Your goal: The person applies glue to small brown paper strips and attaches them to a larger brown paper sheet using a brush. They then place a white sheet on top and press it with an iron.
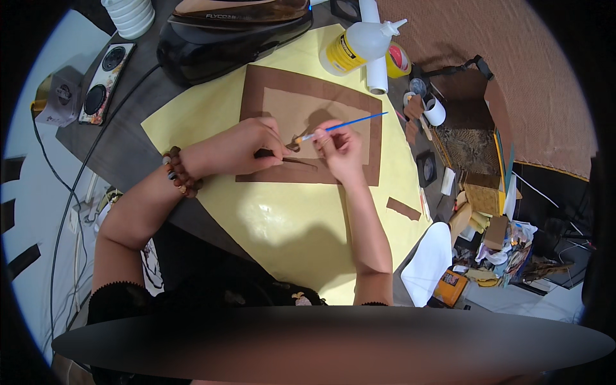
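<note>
- At far left, one clear plastic container (62,96) stands beside one smartphone-like slab (106,74) bearing two dark discs; one black cable (96,138) curves past them.
- One ribbed white cylinder (131,18) stands at the upper left of the dark grey counter (144,106).
- One glossy black appliance (224,48), iron-like in shape, covers the far edge of the counter.
- One yellow paper sheet (276,224) lies across the counter; on it rests one dark brown rectangular panel (256,90) with a single tan inset (346,96).
- The left hand (256,144), its wrist wearing a beaded bracelet (183,172), is closed in a pinch on a small dark brown piece (292,147) above the panel, hiding part of its left border.
- The right hand (337,151) grips one blue-handled paintbrush (353,121), bristles just beside that piece; whether they touch, I cannot tell.
- Beyond stand one squeeze bottle (366,48), one white roll (377,74) and one yellow-and-pink tape roll (399,59), crowding the sheet's upper right corner.
- Right of the panel lies one loose brown strip (404,208).
- Farther right come one white cup (435,112), one open cardboard box (471,80) and a heap of scraps too jumbled to count.
</note>
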Available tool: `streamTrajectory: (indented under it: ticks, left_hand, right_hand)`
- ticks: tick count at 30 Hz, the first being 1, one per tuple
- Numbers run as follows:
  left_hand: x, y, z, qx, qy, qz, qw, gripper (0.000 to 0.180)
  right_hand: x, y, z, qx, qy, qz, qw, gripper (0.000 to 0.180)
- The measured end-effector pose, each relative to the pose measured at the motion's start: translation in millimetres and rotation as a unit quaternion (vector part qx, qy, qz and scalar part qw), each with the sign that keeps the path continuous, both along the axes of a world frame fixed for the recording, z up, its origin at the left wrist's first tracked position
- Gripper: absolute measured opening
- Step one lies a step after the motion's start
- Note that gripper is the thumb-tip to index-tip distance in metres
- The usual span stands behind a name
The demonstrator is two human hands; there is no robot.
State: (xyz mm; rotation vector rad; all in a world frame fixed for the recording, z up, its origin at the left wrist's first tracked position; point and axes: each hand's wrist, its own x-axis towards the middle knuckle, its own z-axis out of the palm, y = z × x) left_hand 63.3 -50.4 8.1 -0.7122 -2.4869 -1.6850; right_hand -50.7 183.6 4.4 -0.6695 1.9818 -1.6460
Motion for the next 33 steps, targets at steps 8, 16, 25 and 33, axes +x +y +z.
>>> streamTrajectory:
  ticks: [8,16,25,33]
  left_hand:
    - [0.1,-1.0,2.5,0.008,-0.02,-0.012,1.0,0.004]
    - [1.2,-1.7,3.9,-0.007,-0.024,-0.017,1.0,0.004]
    - [1.8,-0.8,3.3,0.0,-0.028,-0.011,1.0,0.004]
    - [1.7,-1.0,3.2,-0.003,-0.033,-0.01,0.999,0.006]
  right_hand:
    - [-3.4,12.3,10.6,-0.048,0.092,-0.101,0.989,0.006]
    - [1.9,-1.3,-3.2,-0.013,0.099,-0.048,0.994,0.002]
    - [9.0,2.0,-1.3,0.008,0.084,-0.008,0.996,0.004]
    - [5.3,9.1,0.8,-0.006,0.04,0.027,0.999,0.005]
